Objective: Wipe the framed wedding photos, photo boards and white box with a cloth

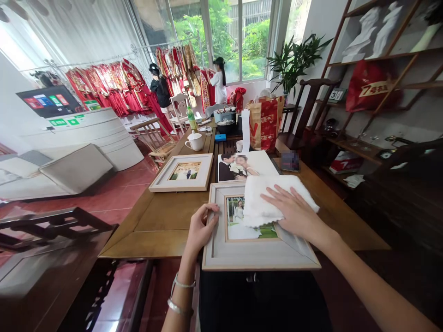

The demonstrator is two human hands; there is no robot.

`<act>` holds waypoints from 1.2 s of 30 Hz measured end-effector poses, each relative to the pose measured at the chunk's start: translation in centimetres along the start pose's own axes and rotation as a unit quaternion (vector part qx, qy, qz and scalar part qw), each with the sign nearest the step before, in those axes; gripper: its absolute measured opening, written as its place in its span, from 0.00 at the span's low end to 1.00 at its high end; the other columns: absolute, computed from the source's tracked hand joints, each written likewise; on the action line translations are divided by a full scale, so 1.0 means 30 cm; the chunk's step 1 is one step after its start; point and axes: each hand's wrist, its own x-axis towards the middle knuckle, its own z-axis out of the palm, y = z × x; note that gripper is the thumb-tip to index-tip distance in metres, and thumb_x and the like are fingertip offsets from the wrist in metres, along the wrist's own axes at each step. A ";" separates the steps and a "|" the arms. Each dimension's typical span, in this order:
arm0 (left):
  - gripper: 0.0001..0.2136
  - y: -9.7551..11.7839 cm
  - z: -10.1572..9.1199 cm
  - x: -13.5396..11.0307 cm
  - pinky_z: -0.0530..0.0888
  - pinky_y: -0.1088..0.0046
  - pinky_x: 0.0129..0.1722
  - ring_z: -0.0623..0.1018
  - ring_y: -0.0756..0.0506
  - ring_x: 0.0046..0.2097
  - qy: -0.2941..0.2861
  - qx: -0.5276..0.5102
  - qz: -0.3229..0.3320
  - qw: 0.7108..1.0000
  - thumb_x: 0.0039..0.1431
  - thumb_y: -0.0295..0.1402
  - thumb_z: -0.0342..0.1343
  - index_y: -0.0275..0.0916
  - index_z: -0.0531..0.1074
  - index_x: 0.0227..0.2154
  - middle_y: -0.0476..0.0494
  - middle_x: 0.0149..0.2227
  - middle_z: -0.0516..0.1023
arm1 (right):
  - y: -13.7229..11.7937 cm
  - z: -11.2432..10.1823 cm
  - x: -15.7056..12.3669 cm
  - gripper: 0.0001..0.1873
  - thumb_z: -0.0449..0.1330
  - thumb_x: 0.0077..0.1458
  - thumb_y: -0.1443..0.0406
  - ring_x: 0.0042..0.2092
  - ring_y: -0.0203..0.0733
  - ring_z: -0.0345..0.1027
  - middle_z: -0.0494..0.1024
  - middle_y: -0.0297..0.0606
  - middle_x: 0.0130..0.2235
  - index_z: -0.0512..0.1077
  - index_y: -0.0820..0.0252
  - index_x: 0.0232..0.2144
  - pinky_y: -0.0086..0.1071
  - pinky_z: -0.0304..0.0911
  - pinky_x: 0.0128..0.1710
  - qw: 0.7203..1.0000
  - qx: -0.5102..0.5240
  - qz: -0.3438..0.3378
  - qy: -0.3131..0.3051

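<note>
A light-coloured picture frame with a photo inside lies at the table's near edge, in front of my body. My left hand grips its left edge, fingers curled over the rim. Spread on a white cloth, my right hand presses it flat against the frame's upper right part. The cloth covers part of the photo and the frame's right border. A second framed picture lies to the left, further back. Behind the near frame is a large print of a couple.
On the wooden table stand a white teapot, a red and tan paper bag, a blue box and a dark phone-like object. Two people are at racks of red garments at the back. Shelves line the right.
</note>
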 end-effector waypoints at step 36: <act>0.04 0.013 0.003 0.002 0.70 0.67 0.46 0.72 0.41 0.52 0.000 -0.013 -0.007 1.000 0.53 0.28 0.55 0.40 0.65 0.27 0.42 0.37 0.74 | -0.054 0.026 -0.053 0.30 0.51 0.41 0.78 0.63 0.54 0.53 0.73 0.43 0.55 0.71 0.64 0.49 0.54 0.43 0.63 0.991 0.032 -0.104 0.074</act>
